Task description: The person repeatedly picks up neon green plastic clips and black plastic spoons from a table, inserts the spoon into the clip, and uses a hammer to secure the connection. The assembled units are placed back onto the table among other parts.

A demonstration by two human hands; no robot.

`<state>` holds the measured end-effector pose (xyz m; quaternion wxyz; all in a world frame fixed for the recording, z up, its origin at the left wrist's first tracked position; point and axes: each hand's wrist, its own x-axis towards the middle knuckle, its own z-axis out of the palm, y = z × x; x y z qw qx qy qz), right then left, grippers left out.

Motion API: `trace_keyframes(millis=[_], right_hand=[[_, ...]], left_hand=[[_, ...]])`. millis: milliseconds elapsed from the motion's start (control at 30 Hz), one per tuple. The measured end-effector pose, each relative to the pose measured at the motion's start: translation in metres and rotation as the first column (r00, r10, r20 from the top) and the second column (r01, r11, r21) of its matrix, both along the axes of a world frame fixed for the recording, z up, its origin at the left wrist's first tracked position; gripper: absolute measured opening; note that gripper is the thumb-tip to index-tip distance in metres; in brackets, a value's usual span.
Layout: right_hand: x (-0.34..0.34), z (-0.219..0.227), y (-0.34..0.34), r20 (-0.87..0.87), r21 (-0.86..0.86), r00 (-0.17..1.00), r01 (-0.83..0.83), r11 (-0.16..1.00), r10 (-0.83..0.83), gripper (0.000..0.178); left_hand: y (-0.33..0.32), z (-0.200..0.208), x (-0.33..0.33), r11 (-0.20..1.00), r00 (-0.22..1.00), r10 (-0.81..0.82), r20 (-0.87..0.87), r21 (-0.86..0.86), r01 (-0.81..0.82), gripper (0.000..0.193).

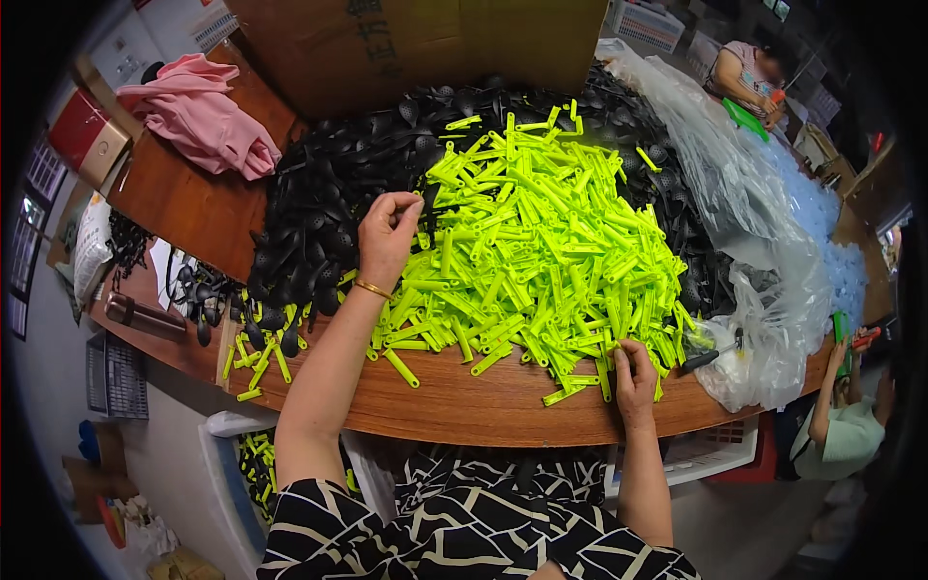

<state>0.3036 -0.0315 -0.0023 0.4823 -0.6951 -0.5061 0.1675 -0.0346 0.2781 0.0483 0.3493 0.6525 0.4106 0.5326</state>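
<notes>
Pinched nearly shut: left hand (389, 237), left of centre; right hand (635, 382), lower right of centre, at heap's near edge. Whether either holds anything, cannot tell. Brown wooden table (464, 404) spans mid-frame. Black perforated spoon-shaped parts (319, 184) piled upper left of centre; yellow-green plastic strips (541, 242) heaped centre. Step looks like picking parts; next move calls for separating single strip.
</notes>
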Motion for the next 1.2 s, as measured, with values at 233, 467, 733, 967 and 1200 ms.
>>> trace_keyframes(millis=[233,467,733,967,1200], right_hand=[[-0.001,0.003,-0.001,0.065,-0.01,0.998,0.023,1.0,-0.022,0.013],[-0.004,0.002,0.001,0.055,0.006,0.998,0.012,1.0,-0.012,0.012],[-0.005,0.007,-0.001,0.037,-0.022,0.999,0.022,1.0,-0.021,0.014],[-0.005,0.008,0.002,0.128,0.049,0.992,-0.015,0.999,0.009,0.021],[-0.006,0.012,-0.006,0.136,0.274,0.991,-0.043,0.961,0.005,0.023]], left_hand=[[0.007,0.033,-0.017,0.899,0.531,-0.052,0.845,-0.192,0.394,0.045],[-0.001,-0.018,-0.067,0.987,0.999,-0.015,0.049,-0.158,0.023,0.019],[-0.002,0.013,0.006,0.931,0.868,0.131,-0.479,0.361,0.059,0.019],[0.023,0.032,0.034,0.996,0.498,0.025,-0.867,0.062,0.058,0.014],[-0.008,0.046,0.042,0.898,0.779,0.141,-0.611,0.41,0.158,0.011]])
